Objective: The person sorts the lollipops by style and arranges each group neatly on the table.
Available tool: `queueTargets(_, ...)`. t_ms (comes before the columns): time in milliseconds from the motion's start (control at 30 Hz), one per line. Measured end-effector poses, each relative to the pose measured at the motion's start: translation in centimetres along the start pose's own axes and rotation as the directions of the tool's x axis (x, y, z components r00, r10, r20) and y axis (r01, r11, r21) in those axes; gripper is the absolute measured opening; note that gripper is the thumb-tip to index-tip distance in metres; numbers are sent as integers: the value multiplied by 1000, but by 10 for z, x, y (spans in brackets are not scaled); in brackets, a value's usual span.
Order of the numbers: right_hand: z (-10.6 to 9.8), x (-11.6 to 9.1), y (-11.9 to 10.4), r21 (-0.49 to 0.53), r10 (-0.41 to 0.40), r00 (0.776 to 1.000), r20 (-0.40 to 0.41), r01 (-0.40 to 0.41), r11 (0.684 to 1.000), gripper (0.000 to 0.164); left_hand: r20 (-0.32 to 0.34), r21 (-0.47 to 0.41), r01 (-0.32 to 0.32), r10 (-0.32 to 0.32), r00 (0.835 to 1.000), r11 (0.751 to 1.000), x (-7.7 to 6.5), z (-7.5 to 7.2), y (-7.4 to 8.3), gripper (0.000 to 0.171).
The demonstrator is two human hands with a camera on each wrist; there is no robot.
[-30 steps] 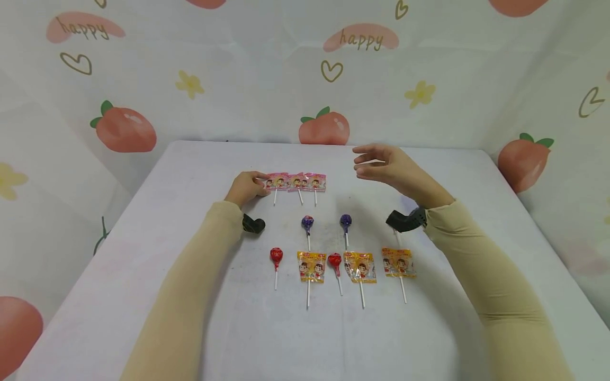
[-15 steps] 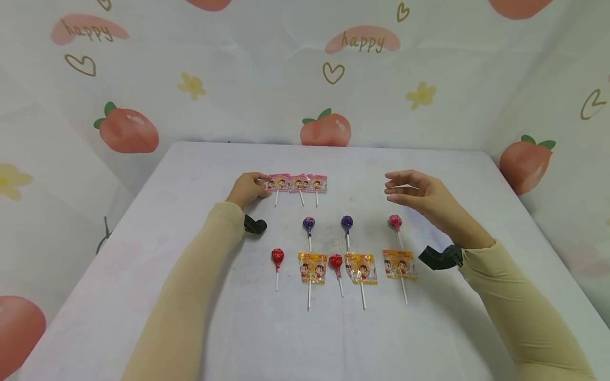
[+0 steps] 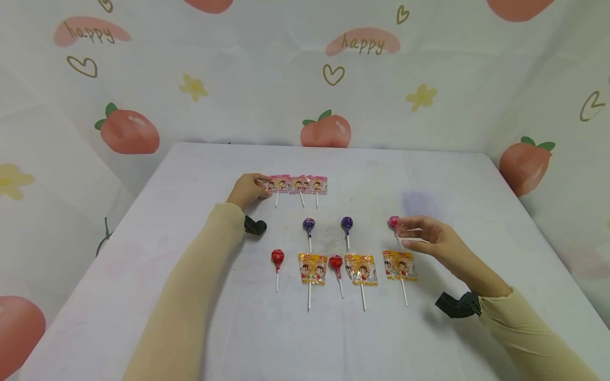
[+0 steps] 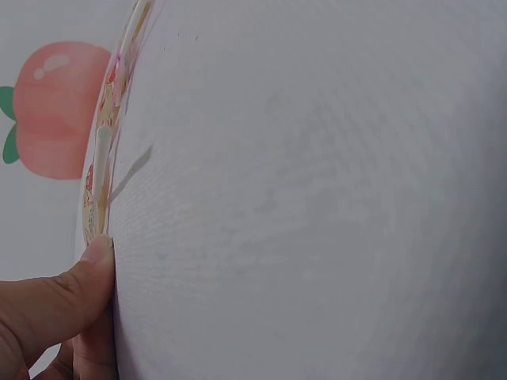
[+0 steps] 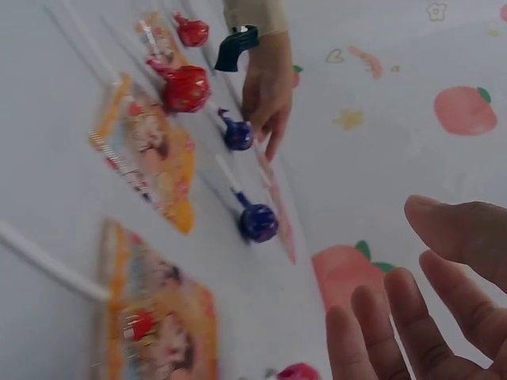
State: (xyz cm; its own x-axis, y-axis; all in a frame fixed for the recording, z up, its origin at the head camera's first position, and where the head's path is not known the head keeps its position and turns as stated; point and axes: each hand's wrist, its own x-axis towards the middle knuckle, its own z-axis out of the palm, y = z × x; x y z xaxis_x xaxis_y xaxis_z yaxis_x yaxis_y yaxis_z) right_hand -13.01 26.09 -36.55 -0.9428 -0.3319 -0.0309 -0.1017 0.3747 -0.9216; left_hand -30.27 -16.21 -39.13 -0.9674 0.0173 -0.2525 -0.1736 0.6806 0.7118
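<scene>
Near twelve o'clock on the desk (image 3: pixel 267 338), a left hand (image 3: pixel 248 189), its fingertips partly hidden, pinches a row of pink-wrapped lollipops (image 3: pixel 297 185); the loosely parted right hand (image 3: pixel 431 234) holds nothing, a pink ball lollipop (image 3: pixel 393 220) at its nine o'clock, contact unclear.

The red lollipops (image 3: pixel 277 255), purple lollipops (image 3: pixel 347 221) and pink lollipop (image 3: pixel 393 220) are wrapped in glossy, tightly gathered film. The yellow packets (image 3: pixel 320 271) and pink packets (image 3: pixel 316 183) appear to be made of shiny, printed, plastic-like film. A smooth, pale finish is shown by the sticks (image 3: pixel 309 297). The counter (image 3: pixel 124 286) is covered in matt white sheeting; the backdrop (image 3: pixel 257 100) is lightly creased, printed and cloth-like. Matt, stretchy-looking cloth is seen in the sleeves (image 3: pixel 186 296).
</scene>
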Motion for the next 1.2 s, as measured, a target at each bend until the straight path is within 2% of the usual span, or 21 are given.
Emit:
queueTargets(233, 6, -19, 13, -40, 3, 1000, -1, -3, 999, 47, -13, -3, 5, -5, 1000, 1000, 1, -1, -3, 49)
queueTargets(467, 6, -29, 20, -144, 109, 994, -2, -108, 984, 51, -13, 7, 4, -4, 1000, 1000, 1, -1, -2, 50)
queueTargets(867, 13, -26, 26, -299, 127, 992, 23, -115, 947, 65, -7, 12, -1, 2, 1000, 1000, 1, 0, 0, 50)
queueTargets(1200, 21, -22, 25, -412, 163, 986, 22, -139, 900, 71, -3, 17, 12, -12, 1000, 1000, 1, 0, 0, 50)
